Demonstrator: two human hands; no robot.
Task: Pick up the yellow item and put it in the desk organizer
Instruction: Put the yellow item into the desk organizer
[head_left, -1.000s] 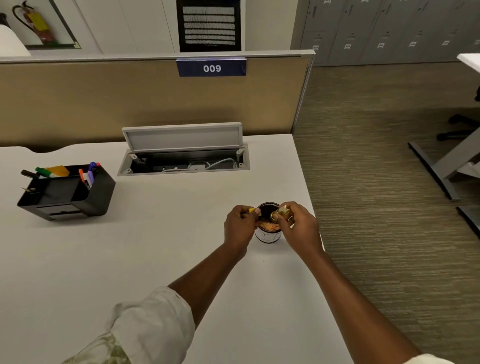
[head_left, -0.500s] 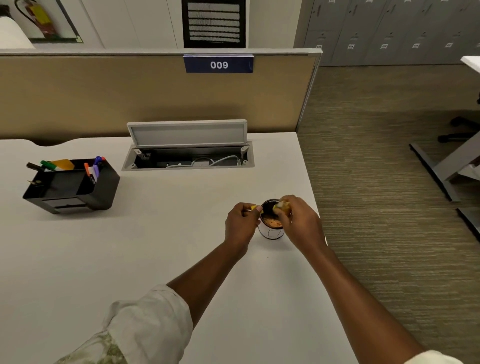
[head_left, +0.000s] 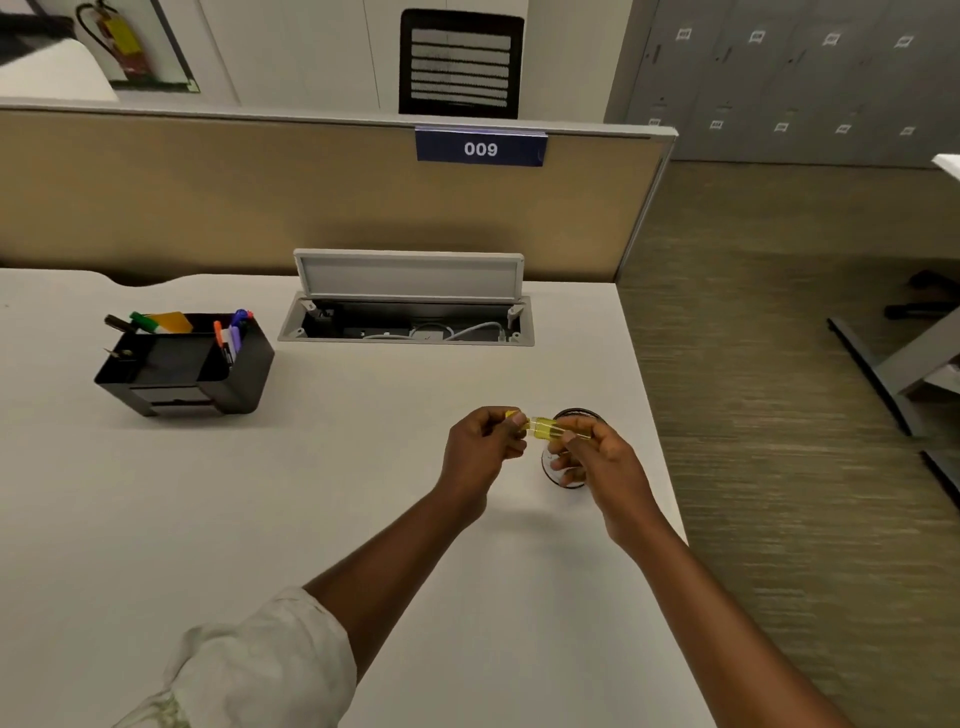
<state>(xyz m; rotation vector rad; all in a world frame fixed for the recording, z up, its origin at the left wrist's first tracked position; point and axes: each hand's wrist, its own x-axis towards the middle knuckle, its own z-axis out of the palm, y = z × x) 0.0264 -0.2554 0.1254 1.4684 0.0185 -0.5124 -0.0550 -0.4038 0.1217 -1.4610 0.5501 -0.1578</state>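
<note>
A small yellow item (head_left: 543, 426), see-through and stick-shaped, is held level between both hands just above the white desk (head_left: 260, 493). My left hand (head_left: 480, 447) pinches its left end and my right hand (head_left: 597, 457) pinches its right end. Right behind my right hand stands a small dark round cup (head_left: 576, 415), mostly hidden by the fingers. The black desk organizer (head_left: 182, 364) sits far to the left on the desk, holding several markers and a yellow note pad.
An open grey cable hatch (head_left: 410, 312) with white cables lies at the back of the desk, against a tan partition (head_left: 208, 197) marked 009. The desk's right edge (head_left: 660, 441) runs just past the cup, with carpet beyond. Another desk's metal legs (head_left: 883, 374) stand at far right.
The yellow item has come up out of the cup and now spans both hands. Both hands have shifted a little left of the cup.
</note>
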